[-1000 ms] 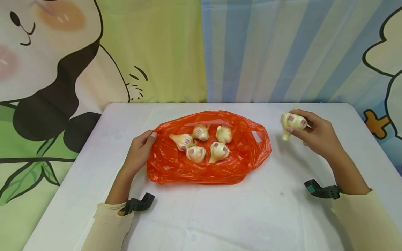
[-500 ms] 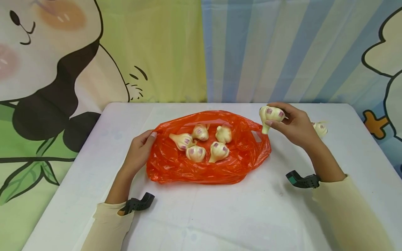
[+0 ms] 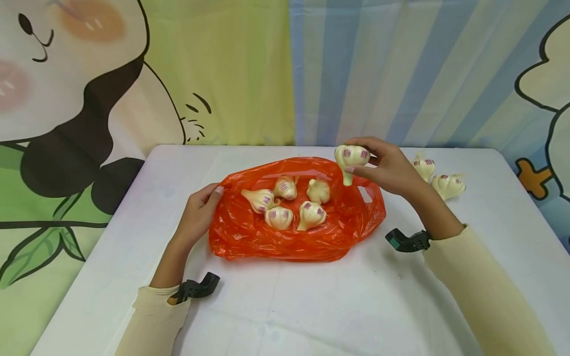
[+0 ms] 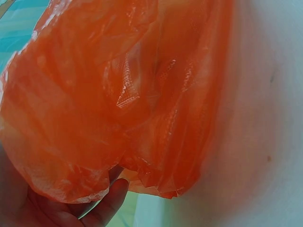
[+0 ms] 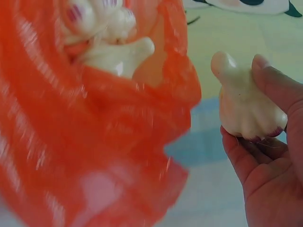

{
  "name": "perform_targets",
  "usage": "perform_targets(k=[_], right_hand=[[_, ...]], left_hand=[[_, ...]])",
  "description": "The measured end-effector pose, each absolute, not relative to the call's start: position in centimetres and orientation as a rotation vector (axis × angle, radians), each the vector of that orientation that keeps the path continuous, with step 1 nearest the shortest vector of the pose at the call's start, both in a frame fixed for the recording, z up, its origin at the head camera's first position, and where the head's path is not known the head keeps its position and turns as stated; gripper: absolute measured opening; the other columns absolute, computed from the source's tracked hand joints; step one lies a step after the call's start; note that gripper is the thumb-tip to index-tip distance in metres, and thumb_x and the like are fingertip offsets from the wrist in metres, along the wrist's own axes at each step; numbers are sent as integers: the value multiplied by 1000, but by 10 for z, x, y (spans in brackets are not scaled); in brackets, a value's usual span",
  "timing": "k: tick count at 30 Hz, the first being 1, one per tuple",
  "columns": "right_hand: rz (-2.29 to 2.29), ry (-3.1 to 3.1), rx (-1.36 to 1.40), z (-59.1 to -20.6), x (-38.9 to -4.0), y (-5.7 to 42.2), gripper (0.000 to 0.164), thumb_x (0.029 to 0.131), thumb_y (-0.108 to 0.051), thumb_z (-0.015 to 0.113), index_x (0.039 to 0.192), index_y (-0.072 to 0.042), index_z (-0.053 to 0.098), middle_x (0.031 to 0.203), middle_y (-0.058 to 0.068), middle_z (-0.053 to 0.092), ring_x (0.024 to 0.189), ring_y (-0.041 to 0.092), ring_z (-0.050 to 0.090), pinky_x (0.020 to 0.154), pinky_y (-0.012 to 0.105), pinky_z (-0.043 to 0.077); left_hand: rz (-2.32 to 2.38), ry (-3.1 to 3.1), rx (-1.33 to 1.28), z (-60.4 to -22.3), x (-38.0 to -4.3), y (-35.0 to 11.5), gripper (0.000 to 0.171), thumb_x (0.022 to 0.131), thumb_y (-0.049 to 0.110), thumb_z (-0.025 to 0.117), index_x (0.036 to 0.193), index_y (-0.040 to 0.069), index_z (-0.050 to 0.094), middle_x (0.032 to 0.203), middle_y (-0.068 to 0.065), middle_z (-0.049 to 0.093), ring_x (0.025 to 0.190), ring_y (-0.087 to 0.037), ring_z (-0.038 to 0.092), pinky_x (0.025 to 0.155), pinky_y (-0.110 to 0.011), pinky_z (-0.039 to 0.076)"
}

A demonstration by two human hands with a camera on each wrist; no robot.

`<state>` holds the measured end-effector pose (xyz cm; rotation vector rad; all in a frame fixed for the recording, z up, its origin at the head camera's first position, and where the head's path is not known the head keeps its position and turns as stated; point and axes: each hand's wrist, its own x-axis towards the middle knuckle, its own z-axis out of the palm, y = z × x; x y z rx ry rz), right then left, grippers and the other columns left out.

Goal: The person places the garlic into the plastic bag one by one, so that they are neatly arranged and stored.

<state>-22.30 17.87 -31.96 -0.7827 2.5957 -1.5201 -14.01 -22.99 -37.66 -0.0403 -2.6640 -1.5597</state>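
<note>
A red plastic bag [image 3: 276, 244] lies spread on the table with its mouth facing up, and several garlic bulbs [image 3: 279, 217] rest inside it. My left hand [image 3: 197, 213] pinches the bag's left edge; in the left wrist view the thumb and fingers meet at the film [image 4: 94, 118]. Over the bag's right rear edge, my right hand [image 3: 386, 165] holds another garlic bulb [image 3: 352, 155] between thumb and fingers, its stem pointing down. The right wrist view shows that held bulb [image 5: 246, 104] apart from the bag.
Two more garlic bulbs [image 3: 447, 186] lie on the white table [image 3: 311, 306] at the right rear, partly behind the right forearm. A printed curtain [image 3: 365, 74] hangs behind the table's far edge. Both wrists carry black cameras [image 3: 196, 288].
My right hand has moved left with its garlic bulb, from the table's right side to above the bag's right part. The left hand stays on the bag's edge.
</note>
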Motion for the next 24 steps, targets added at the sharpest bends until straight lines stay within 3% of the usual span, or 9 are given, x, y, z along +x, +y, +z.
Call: perform_targets(k=[11, 24], right_hand=[[-1489, 2429, -1009, -320, -231, 139, 48, 85, -2, 73, 131, -5, 58, 130, 9, 53, 116, 25, 53, 99, 43, 44], [-1478, 2331, -1167, -322, -233, 107, 48, 84, -3, 76, 129, -3, 59, 129, 10, 56, 113, 22, 56, 94, 40, 49]], left_hand=[[-1551, -2661, -41, -375, -140, -230, 50, 103, 44, 40, 132, 8, 59, 120, -7, 63, 102, -21, 58, 88, -28, 51], [-1547, -2665, -37, -373, -140, -230, 51, 103, 45, 40, 132, 8, 59, 119, -7, 63, 100, -21, 57, 85, -24, 51]])
